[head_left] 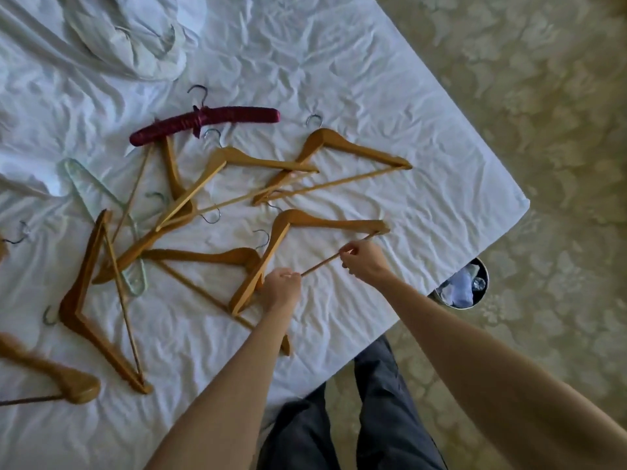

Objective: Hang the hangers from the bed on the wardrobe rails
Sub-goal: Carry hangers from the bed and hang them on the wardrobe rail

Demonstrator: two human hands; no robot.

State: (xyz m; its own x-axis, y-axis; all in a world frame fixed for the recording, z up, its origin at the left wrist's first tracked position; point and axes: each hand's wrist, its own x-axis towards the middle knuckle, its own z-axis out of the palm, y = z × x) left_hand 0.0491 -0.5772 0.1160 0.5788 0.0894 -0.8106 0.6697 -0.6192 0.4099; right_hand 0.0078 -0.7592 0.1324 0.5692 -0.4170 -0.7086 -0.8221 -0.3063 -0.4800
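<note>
Both forearms are reaching out from me over the near edge of the bed (390,106). With my left hand (281,286) and right hand (361,257) I am pinching the thin lower bar of a wooden hanger (305,220), which is lying on the sheet right of the other hangers (190,198).

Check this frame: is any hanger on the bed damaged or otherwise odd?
Yes. The wooden hanger nearest the bed's corner looks faulty: its crossbar seems loose at the near end, where the left hand pinches it; the right hand pinches it midway.
</note>
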